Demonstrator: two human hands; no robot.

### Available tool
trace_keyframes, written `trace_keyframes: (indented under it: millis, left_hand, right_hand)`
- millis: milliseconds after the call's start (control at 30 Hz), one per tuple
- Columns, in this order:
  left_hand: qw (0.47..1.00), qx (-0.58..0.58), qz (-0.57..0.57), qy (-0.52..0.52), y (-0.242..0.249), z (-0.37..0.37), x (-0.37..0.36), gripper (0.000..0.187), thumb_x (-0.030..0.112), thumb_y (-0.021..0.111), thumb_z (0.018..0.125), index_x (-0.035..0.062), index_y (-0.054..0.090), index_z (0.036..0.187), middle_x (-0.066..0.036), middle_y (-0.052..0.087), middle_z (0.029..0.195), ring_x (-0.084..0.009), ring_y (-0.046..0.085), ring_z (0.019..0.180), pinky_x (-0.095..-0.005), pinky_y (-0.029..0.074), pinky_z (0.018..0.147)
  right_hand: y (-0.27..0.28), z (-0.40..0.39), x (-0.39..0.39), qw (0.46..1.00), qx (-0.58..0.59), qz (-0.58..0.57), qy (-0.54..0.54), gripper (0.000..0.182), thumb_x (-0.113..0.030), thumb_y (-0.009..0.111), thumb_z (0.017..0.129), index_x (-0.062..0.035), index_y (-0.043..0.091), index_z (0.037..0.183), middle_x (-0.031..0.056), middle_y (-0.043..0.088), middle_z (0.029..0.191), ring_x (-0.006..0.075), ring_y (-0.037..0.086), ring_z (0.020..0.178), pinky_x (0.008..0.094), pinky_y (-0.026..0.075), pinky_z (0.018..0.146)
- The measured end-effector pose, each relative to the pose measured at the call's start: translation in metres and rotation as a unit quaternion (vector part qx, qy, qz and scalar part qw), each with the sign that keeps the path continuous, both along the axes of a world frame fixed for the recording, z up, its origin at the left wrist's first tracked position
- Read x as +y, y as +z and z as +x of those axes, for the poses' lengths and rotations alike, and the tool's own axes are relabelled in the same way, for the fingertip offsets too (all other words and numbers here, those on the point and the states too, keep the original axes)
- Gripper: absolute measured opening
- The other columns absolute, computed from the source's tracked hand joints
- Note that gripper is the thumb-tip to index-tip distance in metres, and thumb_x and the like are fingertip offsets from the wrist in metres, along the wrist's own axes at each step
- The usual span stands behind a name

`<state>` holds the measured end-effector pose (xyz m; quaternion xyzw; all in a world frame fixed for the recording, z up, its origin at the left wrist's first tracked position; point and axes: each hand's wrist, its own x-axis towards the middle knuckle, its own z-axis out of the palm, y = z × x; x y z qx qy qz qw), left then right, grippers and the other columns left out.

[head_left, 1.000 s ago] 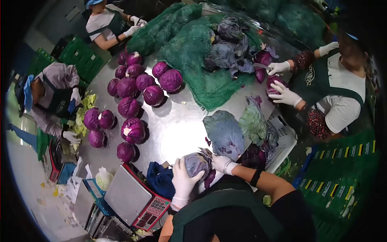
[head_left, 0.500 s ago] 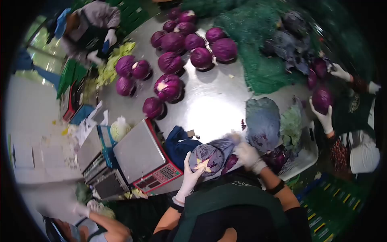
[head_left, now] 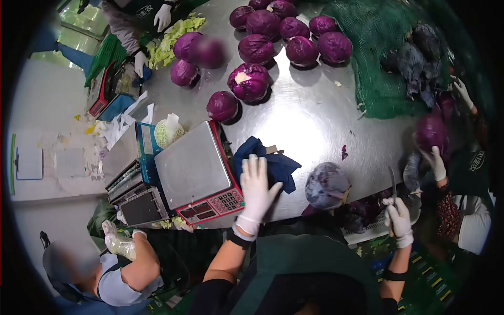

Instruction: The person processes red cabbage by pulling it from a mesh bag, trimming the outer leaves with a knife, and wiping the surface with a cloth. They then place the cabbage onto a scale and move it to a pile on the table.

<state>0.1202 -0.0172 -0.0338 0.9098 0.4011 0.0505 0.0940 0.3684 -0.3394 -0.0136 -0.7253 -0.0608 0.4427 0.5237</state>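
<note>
My left hand (head_left: pixel 256 190), in a white glove, has its fingers spread over the edge of a dark blue cloth (head_left: pixel 278 170), and nothing is held in it. My right hand (head_left: pixel 400 220), also gloved, is closed around the handle of a knife (head_left: pixel 393 181) whose curved blade points away from me. Between my hands a purple cabbage (head_left: pixel 328 186) with greyish outer skin rests by itself at the near edge of the metal table (head_left: pixel 294 118). Loose dark leaves (head_left: pixel 362 210) lie in a white basket (head_left: pixel 375 231) beside my right hand.
Several purple cabbages (head_left: pixel 262 24) stand at the back. A red scale (head_left: pixel 191 163) is at the left, green netting (head_left: pixel 378 73) at the back right. A co-worker's hand (head_left: pixel 437 164) holds a cabbage (head_left: pixel 432 131) at the right; other people stand at the left.
The cabbage has left my left hand and now sits on the table farther right. My left hand has opened over the cloth. My right hand has moved right and now holds the knife.
</note>
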Motion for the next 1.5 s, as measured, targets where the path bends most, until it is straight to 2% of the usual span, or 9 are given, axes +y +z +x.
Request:
trace_keyframes:
  millis: [133,300,533,600,1000,1100,1200,1400,1500]
  left_hand:
    - [0.989,0.137,-0.048,-0.009,-0.04,-0.02,0.02,0.066,0.017,0.072,0.069,0.0014,0.044,0.127,-0.019,0.047,0.128,-0.0351,0.053,0.109,-0.0388,0.048,0.081]
    - [0.907,-0.28,-0.289,0.125,0.066,-0.004,0.061,0.04,-0.008,0.046,0.074,0.0028,0.056,0.112,-0.002,0.056,0.093,-0.0094,0.052,0.074,-0.0219,0.043,0.065]
    - [0.811,-0.554,-0.169,0.081,0.197,-0.065,0.122,0.054,0.014,0.053,0.083,-0.0001,0.04,0.133,-0.014,0.053,0.123,-0.018,0.054,0.108,-0.0269,0.043,0.088]
    - [0.771,-0.617,-0.102,0.124,0.217,-0.045,0.105,0.042,0.013,0.059,0.086,-0.0044,0.047,0.122,-0.014,0.058,0.111,-0.0156,0.056,0.085,-0.0264,0.045,0.082]
    - [0.825,-0.52,-0.217,0.046,0.196,-0.027,0.105,0.04,0.008,0.046,0.091,-0.01,0.04,0.126,-0.021,0.05,0.126,-0.0258,0.051,0.116,-0.0341,0.049,0.092]
    - [0.896,-0.395,-0.196,0.05,0.147,0.016,0.064,0.04,0.005,0.046,0.087,-0.0043,0.044,0.126,-0.019,0.051,0.125,-0.0236,0.052,0.112,-0.0342,0.045,0.093]
    - [0.976,0.152,-0.141,-0.067,0.124,0.049,0.01,0.037,0.008,0.057,0.083,0.0024,0.054,0.12,-0.013,0.054,0.12,-0.0227,0.053,0.109,-0.0323,0.042,0.091]
    - [0.904,-0.095,-0.407,-0.093,0.037,0.094,-0.032,0.088,0.025,0.074,0.075,0.0056,0.023,0.144,-0.014,0.034,0.141,-0.0242,0.038,0.127,-0.037,0.036,0.102]
    - [0.822,-0.197,-0.53,-0.065,0.006,0.114,-0.05,0.1,0.015,0.078,0.069,0.0032,0.014,0.145,-0.018,0.032,0.141,-0.0252,0.037,0.127,-0.0354,0.032,0.106]
  right_hand:
    - [-0.03,-0.024,0.048,0.995,-0.088,0.012,0.037,0.03,-0.002,0.054,0.086,0.0019,0.052,0.116,0.0057,0.06,0.098,0.0094,0.056,0.065,0.0215,0.046,0.059]
    - [-0.036,-0.039,0.072,0.93,-0.345,0.089,0.088,0.06,-0.011,0.071,0.073,-0.0003,0.046,0.127,0.0191,0.049,0.127,0.0306,0.052,0.114,0.0318,0.045,0.091]
    - [-0.038,-0.024,0.087,0.921,-0.376,0.084,0.063,0.078,-0.018,0.078,0.066,-0.0115,0.042,0.135,0.0157,0.038,0.139,0.0306,0.044,0.125,0.0341,0.045,0.095]
    - [-0.045,-0.022,0.091,0.923,-0.37,0.089,0.049,0.077,-0.019,0.077,0.067,-0.0136,0.043,0.135,0.0154,0.038,0.14,0.0305,0.047,0.121,0.0343,0.047,0.093]
    - [-0.071,-0.012,0.095,0.924,-0.329,0.196,-0.016,0.061,-0.003,0.072,0.068,-0.0158,0.054,0.125,0.0107,0.044,0.135,0.0275,0.062,0.099,0.0306,0.055,0.079]
    - [-0.071,-0.016,0.095,0.934,-0.277,0.225,-0.028,0.057,-0.003,0.07,0.071,-0.0126,0.054,0.124,0.0105,0.05,0.131,0.0273,0.058,0.108,0.0312,0.052,0.086]
    - [-0.07,-0.014,0.095,0.933,-0.23,0.273,-0.041,0.051,-0.006,0.069,0.076,-0.0056,0.052,0.124,0.0144,0.055,0.124,0.0272,0.057,0.111,0.0318,0.048,0.091]
    - [-0.124,-0.011,0.102,0.946,-0.281,0.162,-0.023,0.05,-0.024,0.063,0.086,0.0021,0.047,0.126,0.0206,0.062,0.107,0.0276,0.064,0.088,0.0337,0.051,0.078]
    - [-0.103,-0.025,0.107,0.978,-0.073,0.195,-0.008,0.05,-0.031,0.053,0.092,0.0012,0.044,0.129,0.0202,0.063,0.094,0.0188,0.062,0.056,0.0313,0.051,0.052]
